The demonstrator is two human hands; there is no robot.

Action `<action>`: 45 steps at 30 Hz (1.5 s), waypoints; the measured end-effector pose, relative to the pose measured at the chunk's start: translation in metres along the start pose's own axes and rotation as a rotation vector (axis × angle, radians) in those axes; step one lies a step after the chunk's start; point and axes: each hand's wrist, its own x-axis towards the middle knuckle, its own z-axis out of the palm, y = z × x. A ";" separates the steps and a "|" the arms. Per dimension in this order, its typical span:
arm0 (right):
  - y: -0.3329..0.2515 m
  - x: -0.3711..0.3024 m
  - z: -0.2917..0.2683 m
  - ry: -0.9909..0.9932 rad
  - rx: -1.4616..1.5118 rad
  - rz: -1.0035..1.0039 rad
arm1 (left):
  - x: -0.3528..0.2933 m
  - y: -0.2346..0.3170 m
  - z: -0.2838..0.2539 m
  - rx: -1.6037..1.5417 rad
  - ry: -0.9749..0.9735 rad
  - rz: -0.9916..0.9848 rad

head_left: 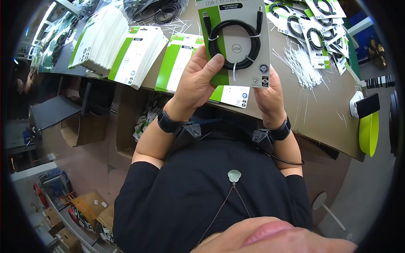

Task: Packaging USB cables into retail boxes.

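A green, white and grey backing card [234, 79] stands upright in front of me above the table edge. On its face is a coiled black USB cable [215, 31], bound by white cable ties [234, 72], one with a loose tail hanging at the bottom. My left hand [197, 76] grips the card's left side, thumb pressed on the front. My right hand [270, 99] holds its lower right edge; most of those fingers are hidden behind the card.
Stacks of blank backing cards [134, 57] line the table's left side. Finished cable cards [314, 42] pile up at the far right beside loose white cable ties [300, 65]. Bagged black cables [166, 12] lie at the back. A yellow-green tray [368, 135] sits at the right edge.
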 end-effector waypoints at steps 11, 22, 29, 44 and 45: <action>-0.007 0.006 -0.021 -0.039 -1.278 -0.518 | -0.008 -0.001 0.000 0.007 0.012 -0.034; -0.013 0.001 -0.022 -0.202 -1.122 -0.433 | -0.007 -0.007 -0.001 0.055 -0.054 0.003; -0.008 0.008 -0.023 -0.255 -1.414 -0.634 | -0.011 -0.010 -0.004 0.160 0.019 -0.049; -0.014 0.002 -0.034 0.038 -0.653 -0.148 | 0.006 -0.027 -0.056 -0.888 -0.264 -0.520; -0.016 0.001 -0.033 0.059 -0.571 -0.089 | 0.009 -0.030 -0.056 -0.889 -0.278 -0.536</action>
